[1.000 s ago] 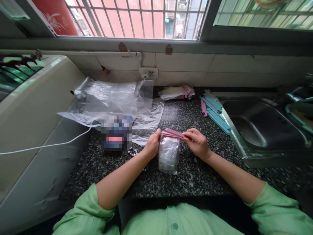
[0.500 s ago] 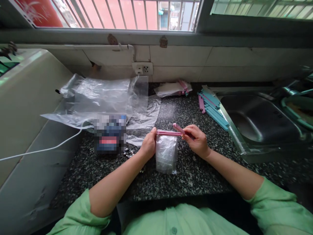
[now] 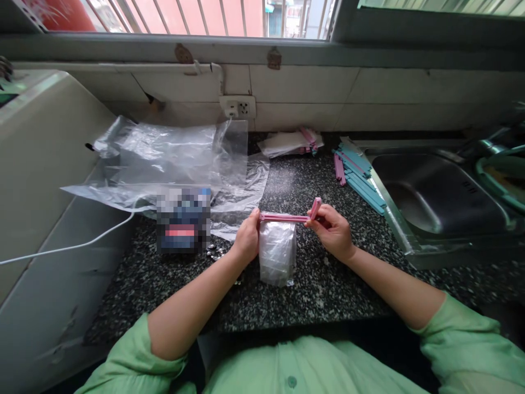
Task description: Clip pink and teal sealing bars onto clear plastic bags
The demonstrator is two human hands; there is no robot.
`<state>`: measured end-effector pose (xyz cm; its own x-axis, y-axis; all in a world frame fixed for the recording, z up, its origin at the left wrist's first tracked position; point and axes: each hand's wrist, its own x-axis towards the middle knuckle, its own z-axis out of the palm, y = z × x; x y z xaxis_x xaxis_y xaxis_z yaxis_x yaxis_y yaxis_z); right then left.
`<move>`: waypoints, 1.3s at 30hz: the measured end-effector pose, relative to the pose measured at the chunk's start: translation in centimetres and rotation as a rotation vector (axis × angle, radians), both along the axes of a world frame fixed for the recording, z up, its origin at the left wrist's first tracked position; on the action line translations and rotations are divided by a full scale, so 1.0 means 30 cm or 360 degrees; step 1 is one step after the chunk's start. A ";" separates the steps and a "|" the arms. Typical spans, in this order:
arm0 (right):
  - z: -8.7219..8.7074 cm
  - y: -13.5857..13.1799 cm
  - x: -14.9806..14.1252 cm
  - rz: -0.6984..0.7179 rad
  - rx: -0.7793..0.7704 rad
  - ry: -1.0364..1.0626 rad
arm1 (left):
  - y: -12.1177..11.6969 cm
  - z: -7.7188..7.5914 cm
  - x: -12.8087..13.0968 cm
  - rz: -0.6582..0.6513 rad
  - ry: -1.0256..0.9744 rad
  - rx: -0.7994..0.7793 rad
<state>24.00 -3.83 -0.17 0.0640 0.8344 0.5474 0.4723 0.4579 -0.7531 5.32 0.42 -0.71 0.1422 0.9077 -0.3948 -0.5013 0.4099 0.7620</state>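
Note:
A pink bag-sealing clip (image 3: 283,218) lies level across the top of a clear plastic bag (image 3: 276,254), which hangs down over the counter. My left hand (image 3: 247,235) is closed on the clip's left end and the bag's upper corner, the thumb on top. At the other end, my right hand (image 3: 334,232) pinches the clip by its hinge. There the clip's second arm (image 3: 315,207) stands up steeply, swung away from the bag. Whether the bag holds anything I cannot tell.
Large clear plastic sheets (image 3: 172,153) cover the left back of the dark speckled counter (image 3: 320,295). A blurred-out item (image 3: 183,221) and small shiny pieces (image 3: 215,251) sit left. Blue and pink clips (image 3: 361,178) lie beside the sink (image 3: 430,191); a clipped bag (image 3: 289,143) rests behind.
The clip's free arm has swung from leaning left over the bar to standing up at the right end, turned by my right hand. My left hand keeps its hold.

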 end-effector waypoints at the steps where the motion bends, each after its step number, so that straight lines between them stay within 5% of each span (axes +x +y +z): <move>1: -0.004 0.000 0.001 0.0004 -0.0032 0.0038 | 0.000 0.001 0.000 0.0005 -0.0010 0.0002; 11: -0.019 0.000 -0.002 0.0076 -0.0291 0.0424 | 0.003 0.014 -0.004 0.0115 -0.0027 -0.0047; 22: 0.033 -0.018 -0.011 0.0193 -0.0467 0.0661 | 0.006 0.058 -0.003 0.0154 -0.0007 -0.0124; 30: -0.004 -0.013 -0.005 0.0292 -0.0548 0.0915 | 0.004 0.066 0.001 0.0132 -0.0077 -0.0176; 39: -0.009 -0.005 0.000 0.0250 -0.0598 0.0748 | 0.004 0.053 -0.004 0.0113 -0.0067 -0.0184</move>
